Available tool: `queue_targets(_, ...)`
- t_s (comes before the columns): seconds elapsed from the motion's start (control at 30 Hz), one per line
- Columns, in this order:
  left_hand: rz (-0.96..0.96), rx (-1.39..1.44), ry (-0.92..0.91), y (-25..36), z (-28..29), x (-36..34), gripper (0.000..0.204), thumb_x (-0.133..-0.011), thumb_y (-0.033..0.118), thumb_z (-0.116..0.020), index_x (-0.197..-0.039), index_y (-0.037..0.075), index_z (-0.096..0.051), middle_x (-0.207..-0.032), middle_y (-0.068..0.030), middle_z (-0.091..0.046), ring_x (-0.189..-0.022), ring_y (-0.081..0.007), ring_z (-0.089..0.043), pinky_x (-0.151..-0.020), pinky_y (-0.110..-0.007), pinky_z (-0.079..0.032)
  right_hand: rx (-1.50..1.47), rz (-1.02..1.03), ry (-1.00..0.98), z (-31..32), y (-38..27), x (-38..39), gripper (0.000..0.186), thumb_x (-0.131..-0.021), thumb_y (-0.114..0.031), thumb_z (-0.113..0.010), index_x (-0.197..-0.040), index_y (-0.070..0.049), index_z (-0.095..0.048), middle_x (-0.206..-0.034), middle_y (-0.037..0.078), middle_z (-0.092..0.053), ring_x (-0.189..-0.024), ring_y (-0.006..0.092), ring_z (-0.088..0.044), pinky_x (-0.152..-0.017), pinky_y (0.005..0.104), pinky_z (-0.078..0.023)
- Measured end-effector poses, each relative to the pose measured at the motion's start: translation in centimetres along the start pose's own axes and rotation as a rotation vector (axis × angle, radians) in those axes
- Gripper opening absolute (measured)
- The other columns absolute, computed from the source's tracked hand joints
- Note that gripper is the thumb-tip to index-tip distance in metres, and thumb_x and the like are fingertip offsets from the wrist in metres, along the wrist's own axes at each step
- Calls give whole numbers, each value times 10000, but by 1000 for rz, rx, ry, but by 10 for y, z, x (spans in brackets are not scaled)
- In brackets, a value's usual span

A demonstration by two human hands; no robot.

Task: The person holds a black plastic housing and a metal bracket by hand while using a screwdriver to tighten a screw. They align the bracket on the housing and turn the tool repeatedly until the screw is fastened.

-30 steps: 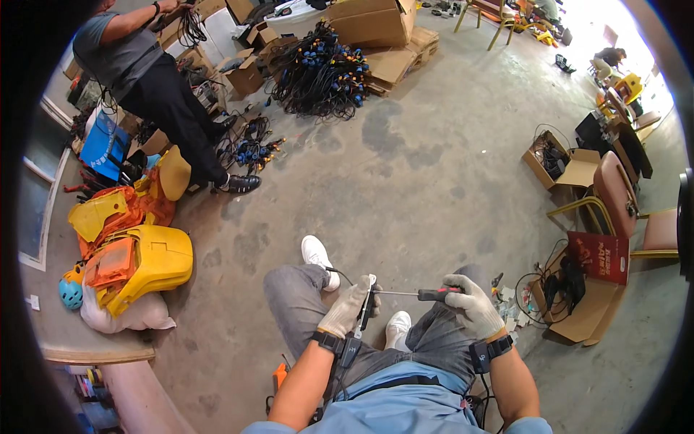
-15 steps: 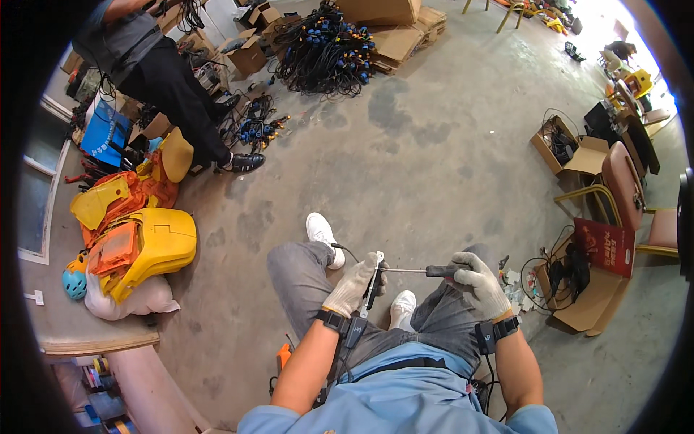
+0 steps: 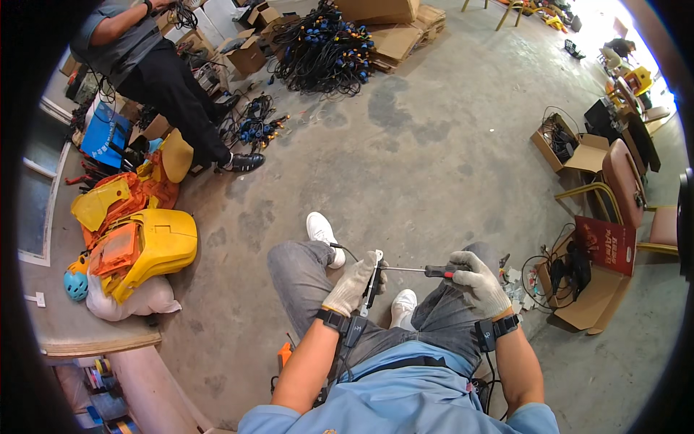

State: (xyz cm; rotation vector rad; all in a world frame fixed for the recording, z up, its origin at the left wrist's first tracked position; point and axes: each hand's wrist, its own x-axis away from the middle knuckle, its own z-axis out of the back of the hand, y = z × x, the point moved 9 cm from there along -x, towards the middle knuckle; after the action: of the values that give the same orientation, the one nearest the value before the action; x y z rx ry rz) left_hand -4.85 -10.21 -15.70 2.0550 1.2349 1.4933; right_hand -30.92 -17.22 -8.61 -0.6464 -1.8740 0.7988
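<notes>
My left hand (image 3: 350,289), in a whitish knit glove, is closed round a narrow black-and-white device (image 3: 373,281) held upright above my lap. A black cable runs from near it toward my knee. My right hand (image 3: 478,284), gloved alike, grips the dark handle of a screwdriver (image 3: 438,271) with a red patch on it. Its thin metal shaft points left, and the tip meets the side of the device. Whether the tip sits in a screw is too small to tell.
An open carton (image 3: 594,307) with black parts lies to my right, near a chair (image 3: 623,181). At left are yellow plastic shells (image 3: 168,239) on a white sack. A co-worker (image 3: 166,87) stands at far left beside a heap of black cables (image 3: 325,54).
The screwdriver handle has turned slightly in my right hand, so its red patch now shows. At the far left, the co-worker's forearm and bundle of cable have shifted a little.
</notes>
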Motion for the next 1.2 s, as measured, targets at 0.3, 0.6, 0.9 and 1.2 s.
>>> queue_targets(0.3, -7, -5, -15, -1, 0, -1, 825, -851, 805, -647, -1143, 34, -643, -804, -27, -674, -700, -139, -674, -658, -280, -578, 158, -44, -77, 9, 14, -9, 381, -1011, -111, -633, -1341, 64, -557, -1224, 122, -598, -1049, 196, -674, -938, 324, -587)
queue_targets(0.6, -5, -21, -2, -1, 3, 0, 842, -842, 818, -638, -1141, 31, -639, -817, -32, -669, -703, -141, -671, -672, -285, -583, 27, -46, -71, -7, -5, 4, 448, -1040, -221, -627, -1370, 67, -532, -1134, 119, -636, -1031, 178, -681, -886, 307, -584)
queue_targets(0.9, 0, -8, 0, -1, 2, 1, 831, -837, 816, -648, -1132, 39, -647, -814, -38, -674, -699, -145, -675, -667, -286, -581, 59, -42, -10, 2, 7, 0, 414, -1068, -267, -586, -1317, 64, -582, -1161, 124, -649, -1004, 166, -676, -873, 297, -576)
queue_targets(1.2, -4, -21, 4, -1, 3, 1, 810, -856, 809, -634, -1138, 50, -649, -820, -32, -676, -712, -143, -679, -672, -285, -579, 92, -158, -41, 6, 12, -6, 400, -1065, -255, -591, -1315, 57, -587, -1119, 114, -650, -950, 155, -661, -841, 297, -580)
